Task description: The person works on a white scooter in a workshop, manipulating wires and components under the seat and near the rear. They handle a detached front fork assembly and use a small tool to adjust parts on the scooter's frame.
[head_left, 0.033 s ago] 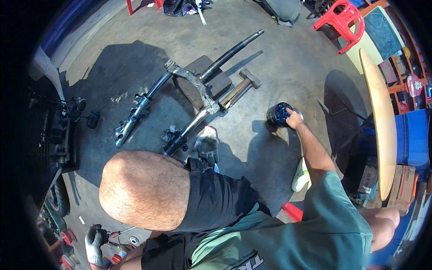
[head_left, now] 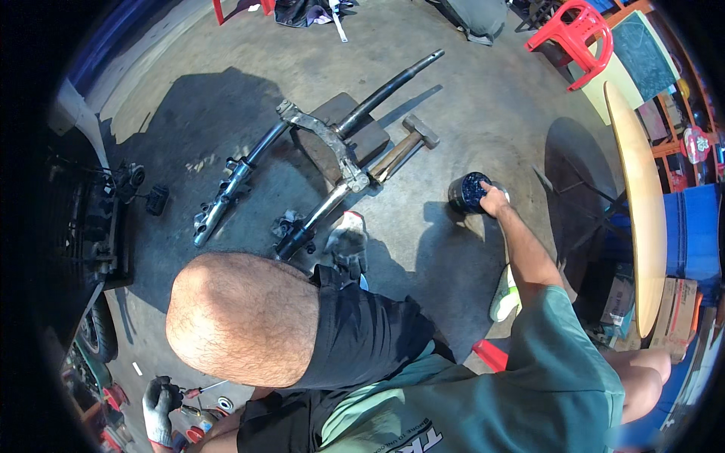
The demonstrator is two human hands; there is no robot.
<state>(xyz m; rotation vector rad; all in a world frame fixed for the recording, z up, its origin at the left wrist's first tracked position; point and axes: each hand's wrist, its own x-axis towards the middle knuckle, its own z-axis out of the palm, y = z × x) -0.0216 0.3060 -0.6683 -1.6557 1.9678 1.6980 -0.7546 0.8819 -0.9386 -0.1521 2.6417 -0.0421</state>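
Note:
At the right of centre my right hand (head_left: 495,201), bare, is closed at the rim of a round tub (head_left: 458,198). One digit reaches over the rim toward the dark blue, shiny grease (head_left: 473,190) inside; the other fingers are mostly hidden. At the lower left my left hand (head_left: 157,408) wears a grey and white work glove with a red-edged cuff. Its fingers are curled, and what they hold, if anything, cannot be made out. A screwdriver (head_left: 198,392) lies beside it. A motorcycle front fork (head_left: 325,136) rests across a dark block (head_left: 313,147) on the floor.
A hammer (head_left: 408,147) lies beside the fork, and a loose work glove (head_left: 347,245) lies near its lower leg. My bare knee (head_left: 242,321) rises at centre left. A round-topped table (head_left: 634,211), a red chair (head_left: 578,38) and cardboard boxes (head_left: 672,317) stand at the right.

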